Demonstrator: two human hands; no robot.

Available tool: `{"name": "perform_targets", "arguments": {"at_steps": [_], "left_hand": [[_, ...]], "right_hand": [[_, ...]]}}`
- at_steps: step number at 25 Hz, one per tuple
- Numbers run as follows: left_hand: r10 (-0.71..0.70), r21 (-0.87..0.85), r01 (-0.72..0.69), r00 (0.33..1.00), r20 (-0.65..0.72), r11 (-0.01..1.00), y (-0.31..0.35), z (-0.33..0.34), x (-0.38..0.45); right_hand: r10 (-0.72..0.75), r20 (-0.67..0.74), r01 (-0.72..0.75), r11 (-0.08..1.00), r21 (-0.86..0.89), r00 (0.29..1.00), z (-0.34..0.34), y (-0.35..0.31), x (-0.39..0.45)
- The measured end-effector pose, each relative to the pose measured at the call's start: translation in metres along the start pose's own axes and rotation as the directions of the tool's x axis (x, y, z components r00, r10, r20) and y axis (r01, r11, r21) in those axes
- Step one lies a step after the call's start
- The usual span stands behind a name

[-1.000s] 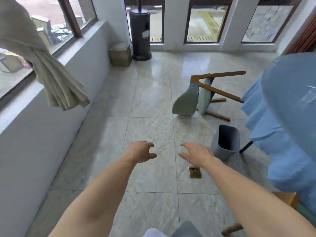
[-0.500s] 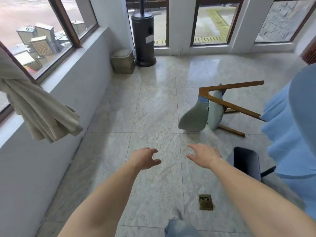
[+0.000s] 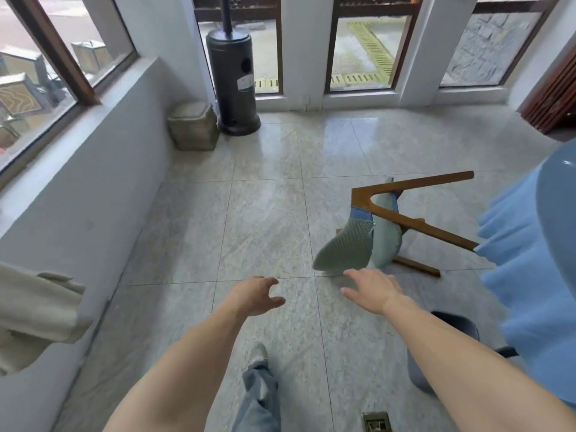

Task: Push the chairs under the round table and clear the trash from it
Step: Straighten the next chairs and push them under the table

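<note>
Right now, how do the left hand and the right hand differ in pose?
The left hand has loosely curled fingers; the right hand has straighter, spread fingers. The right hand is nearer the tipped chair; the left hand is over bare floor. Both hold nothing and reach forward.

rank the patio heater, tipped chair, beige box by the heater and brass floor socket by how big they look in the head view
1. patio heater and tipped chair: they look alike, and the chair lies nearer
2. beige box
3. brass floor socket, cut off by the frame edge
</note>
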State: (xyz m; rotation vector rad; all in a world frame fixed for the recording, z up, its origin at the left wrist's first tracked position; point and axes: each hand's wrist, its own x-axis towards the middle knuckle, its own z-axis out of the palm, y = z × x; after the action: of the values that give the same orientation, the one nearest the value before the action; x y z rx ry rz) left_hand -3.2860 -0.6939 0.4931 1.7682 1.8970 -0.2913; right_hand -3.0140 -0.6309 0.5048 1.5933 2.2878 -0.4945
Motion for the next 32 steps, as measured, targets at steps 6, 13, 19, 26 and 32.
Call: {"name": "perform_targets", "arguments": {"at_steps": [6,13,19,26,32], "left_hand": [[0.096,0.035,-0.099,0.993,0.061,0.994,-0.043,-0.069,0.125],[0.198,0.108,-0.214,0.97,0.143,0.971,-0.058,-0.136,0.246],[0.265,0.152,-0.306,0.935,0.237,0.94,-0.017,-0.151,0.329],[0.205,0.103,-0.251,0.921,0.33,0.962,0.018,-0.144,0.417],[0.155,-0.005,-0.164,0.918,0.365,0.986,0.031,-0.125,0.492]], "right_hand": [[0.098,0.002,-0.098,0.995,0.017,0.995,-0.045,-0.016,0.112],[0.225,0.03,-0.226,0.972,0.065,0.974,-0.081,-0.017,0.188],[0.298,0.084,-0.306,0.947,0.102,0.951,-0.09,0.029,0.241],[0.262,0.173,-0.284,0.952,0.116,0.949,-0.096,0.096,0.327],[0.187,0.252,-0.209,0.976,0.06,0.949,-0.081,0.131,0.416]]}}
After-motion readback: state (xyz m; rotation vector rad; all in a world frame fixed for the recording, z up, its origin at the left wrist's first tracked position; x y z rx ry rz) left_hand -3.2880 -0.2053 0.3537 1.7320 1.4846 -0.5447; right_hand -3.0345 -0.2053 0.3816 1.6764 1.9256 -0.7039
